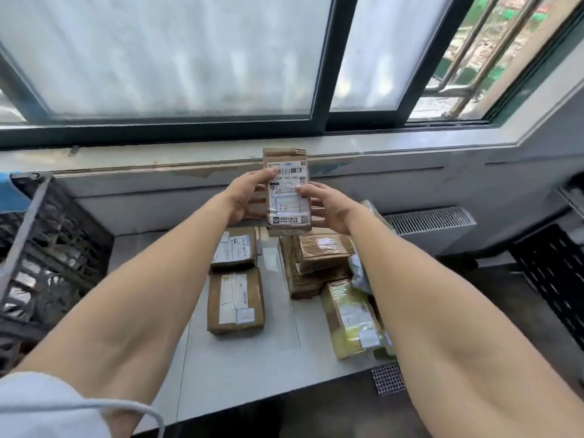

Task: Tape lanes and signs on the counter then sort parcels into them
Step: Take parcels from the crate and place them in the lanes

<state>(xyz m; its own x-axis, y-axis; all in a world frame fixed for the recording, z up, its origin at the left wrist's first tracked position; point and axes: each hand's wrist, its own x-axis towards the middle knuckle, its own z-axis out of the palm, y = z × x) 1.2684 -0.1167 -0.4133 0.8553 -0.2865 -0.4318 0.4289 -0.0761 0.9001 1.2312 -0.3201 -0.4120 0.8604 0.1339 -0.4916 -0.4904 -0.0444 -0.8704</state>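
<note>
I hold a small brown parcel [287,191] upright above the counter, its white shipping label facing me. My left hand [248,197] grips its left edge and my right hand [325,205] grips its right edge, thumbs on the label. Below on the grey counter [240,368] lie two brown parcels [235,300] in a column left of a clear tape strip [281,298]. Right of the strip sits a stack of brown parcels [319,260] and a yellowish parcel [354,317].
A black plastic crate [47,260] stands at the counter's left end. Another black crate [550,273] sits on the floor to the right, beside a radiator grille [429,219]. A window and sill run behind the counter. A mesh piece [388,379] lies at the counter's front right.
</note>
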